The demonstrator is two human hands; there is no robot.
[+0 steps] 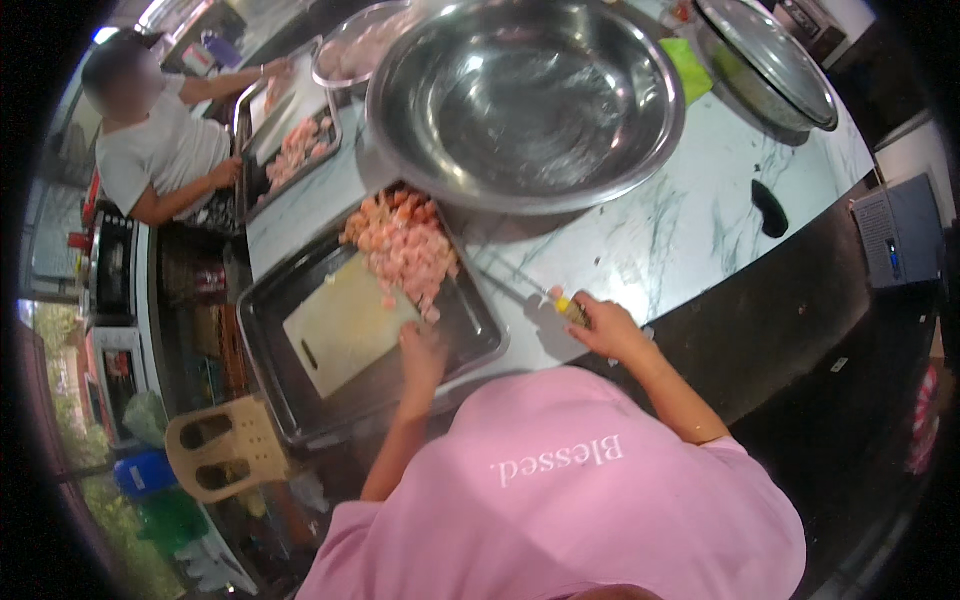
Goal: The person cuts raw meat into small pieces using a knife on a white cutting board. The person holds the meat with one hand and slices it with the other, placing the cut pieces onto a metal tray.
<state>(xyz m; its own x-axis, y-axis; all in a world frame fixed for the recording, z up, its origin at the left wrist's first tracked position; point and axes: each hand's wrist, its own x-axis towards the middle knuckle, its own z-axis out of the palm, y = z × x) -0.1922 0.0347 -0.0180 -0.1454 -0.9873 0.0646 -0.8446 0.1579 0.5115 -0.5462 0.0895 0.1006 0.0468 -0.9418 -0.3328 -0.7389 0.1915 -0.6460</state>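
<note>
In my right hand [605,327] is a knife [570,308] with a yellow handle, its thin blade pointing up and left over the marbled tabletop. A small pink bit shows where the handle meets the blade. My left hand [422,352], blurred by motion, is at the right edge of a pale cutting board [345,325]; its fingers are not clear. The board lies inside a dark rectangular tray [290,415]. Cubed pink raw meat [415,255] is heaped at the tray's far end and partly on the board, with more orange pieces [385,218] behind.
A wide steel basin [650,150] stands beyond the tray, holding some liquid. Far right are a lidded pot [770,60], a green cloth [687,70] and a black object [768,208]. Across at left, a person [165,150] works at another tray [330,140] of meat. A beige chair [225,450] stands left.
</note>
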